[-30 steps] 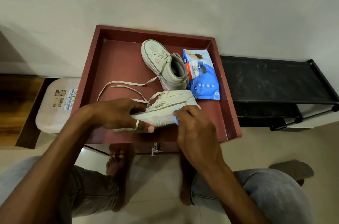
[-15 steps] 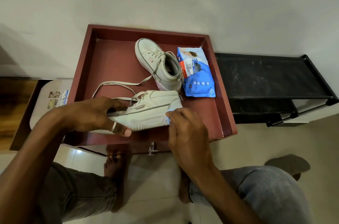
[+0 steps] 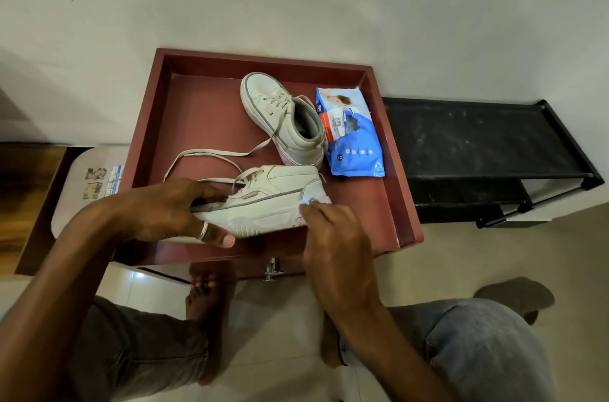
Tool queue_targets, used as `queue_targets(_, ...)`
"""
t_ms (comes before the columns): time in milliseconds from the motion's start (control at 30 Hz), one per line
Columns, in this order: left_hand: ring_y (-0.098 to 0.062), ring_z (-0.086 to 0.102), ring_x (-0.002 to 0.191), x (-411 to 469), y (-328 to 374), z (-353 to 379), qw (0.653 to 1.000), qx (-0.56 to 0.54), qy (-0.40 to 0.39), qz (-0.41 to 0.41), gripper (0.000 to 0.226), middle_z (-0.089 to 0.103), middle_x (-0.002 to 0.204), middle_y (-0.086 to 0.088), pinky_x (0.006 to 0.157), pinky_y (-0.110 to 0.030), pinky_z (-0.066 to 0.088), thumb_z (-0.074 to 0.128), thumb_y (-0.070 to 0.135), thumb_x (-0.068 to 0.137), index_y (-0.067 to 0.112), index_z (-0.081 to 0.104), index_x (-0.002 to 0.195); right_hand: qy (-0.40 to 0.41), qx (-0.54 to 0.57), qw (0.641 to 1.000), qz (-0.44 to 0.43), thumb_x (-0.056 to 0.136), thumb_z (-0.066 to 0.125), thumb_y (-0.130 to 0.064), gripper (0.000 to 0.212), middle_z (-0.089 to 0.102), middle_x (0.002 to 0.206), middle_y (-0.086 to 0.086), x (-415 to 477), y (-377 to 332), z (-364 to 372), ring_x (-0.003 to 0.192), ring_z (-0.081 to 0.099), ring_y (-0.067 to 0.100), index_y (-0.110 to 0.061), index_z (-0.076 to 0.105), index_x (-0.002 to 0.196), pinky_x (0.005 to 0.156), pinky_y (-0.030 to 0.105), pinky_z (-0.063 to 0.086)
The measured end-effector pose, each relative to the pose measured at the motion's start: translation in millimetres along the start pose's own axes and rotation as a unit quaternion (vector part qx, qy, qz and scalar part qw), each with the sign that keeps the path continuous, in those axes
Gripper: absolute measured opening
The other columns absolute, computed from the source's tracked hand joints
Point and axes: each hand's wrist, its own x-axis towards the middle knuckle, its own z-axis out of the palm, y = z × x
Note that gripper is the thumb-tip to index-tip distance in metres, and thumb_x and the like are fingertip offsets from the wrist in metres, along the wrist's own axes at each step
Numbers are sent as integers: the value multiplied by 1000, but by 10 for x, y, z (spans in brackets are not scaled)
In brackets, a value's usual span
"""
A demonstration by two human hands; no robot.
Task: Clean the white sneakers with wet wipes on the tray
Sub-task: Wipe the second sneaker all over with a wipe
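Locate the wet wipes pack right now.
In the head view, the wipes pack lies inside the tray on its right side, beside the far sneaker.

Your left hand (image 3: 164, 213) is gripping the near sneaker (image 3: 273, 200), white and tilted at the red tray's (image 3: 197, 111) near edge, toe pointing left, laces trailing far-left. Your right hand (image 3: 333, 236) is pinching a pale wet wipe (image 3: 308, 201) against its heel. The far sneaker (image 3: 283, 118) is standing upright, the blue wipes pack (image 3: 354, 141) lying just right of it.

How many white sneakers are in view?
2. The far sneaker lies at the tray's back beside the wipes pack; the near sneaker is at its front, gripped by the left hand, wiped by the right hand.
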Motion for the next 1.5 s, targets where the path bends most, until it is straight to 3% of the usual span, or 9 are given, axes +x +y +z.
queue_targets(233,10,59,107,2,8,4,1000,9,-4,-3,79,61,117,34,89,-15,49,78,79,49,54,48,118,-106,124,939,303,90,57,-3,33,76,104,-1,231,446,57,101,68,17,-20,74,113,93,35,54)
queue_targets(333,2,57,114,22,17,3,999,46,-2,-12,97,54,127,31,95,-17,48,80,73,58,41,43,142,-101,183,911,354,90,59,-3,31,75,102,-5,259,483,42,98,68,12,-21,75,110,91,34,55)
queue_targets(433,-2,53,118,66,83,41,996,83,5,-22,109,52,137,21,105,-25,44,80,74,58,31,38,148,-83,187,920,336,92,61,-6,27,74,100,-9,291,424,-43,96,67,6,-22,76,108,90,28,54)
queue_targets(633,-2,59,103,92,221,100,995,94,31,9,74,59,114,24,83,-11,47,90,47,65,41,43,121,-45,251,922,291,91,65,-10,22,72,95,-18,314,353,-214,92,66,-1,-27,75,100,88,28,57)
queue_targets(967,-10,57,125,28,186,-52,984,-68,88,143,108,60,135,14,104,-29,49,92,13,58,31,36,148,78,362,926,72,90,69,-20,20,66,108,-6,304,-2,-597,108,65,23,-15,68,109,86,41,58)
queue_targets(1167,-15,67,103,148,99,-41,982,-85,50,161,100,68,115,6,85,-33,56,83,-10,64,24,38,147,65,261,963,4,80,80,-27,42,60,111,5,255,-179,-593,107,59,14,-8,61,112,88,16,49)
queue_targets(1333,-5,65,87,170,96,-13,986,-56,87,134,94,65,98,21,70,-20,52,79,-12,64,23,38,141,111,172,978,-24,83,79,-27,36,59,110,9,144,-352,-483,105,57,10,-3,65,107,91,11,45)
queue_targets(1433,-13,50,132,156,7,109,977,-113,153,100,119,43,148,17,99,-42,51,86,47,68,38,7,157,136,158,978,-9,84,77,-29,36,58,110,8,148,-429,-456,104,57,11,-4,65,107,88,14,49)
queue_targets(1500,-19,10,155,44,53,260,958,-78,267,71,139,4,168,9,121,-48,25,76,83,51,40,-2,158,140,158,978,3,85,77,-31,37,58,110,6,172,-467,-458,104,56,10,-5,65,108,86,15,50)
